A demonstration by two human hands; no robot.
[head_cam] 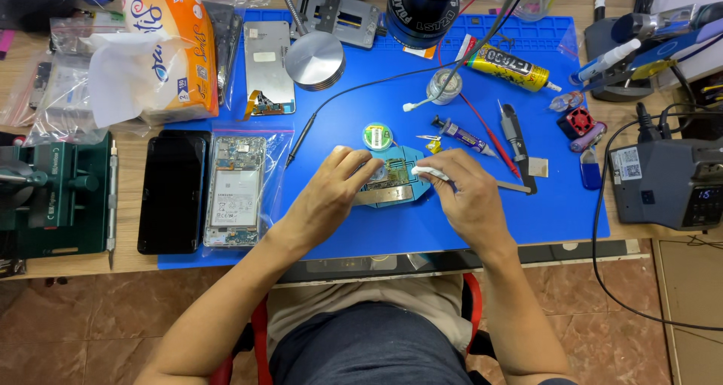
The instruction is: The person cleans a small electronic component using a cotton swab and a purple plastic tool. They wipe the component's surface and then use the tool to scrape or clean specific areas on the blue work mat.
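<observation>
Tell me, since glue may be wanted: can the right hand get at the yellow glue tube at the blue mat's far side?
Probably yes: the right hand has only low tools between it and the yellow glue tube, though its fingers hold a white swab.

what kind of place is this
Most likely a phone repair bench. An opened phone with its white battery exposed lies on the blue silicone work mat, a grey soldering station box stands at the right, and both hands work on a small blue-held circuit board.

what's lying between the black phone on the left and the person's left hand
In the head view, an opened phone with bare insides, on a clear plastic bag, lies between the black phone and the left hand.
</observation>
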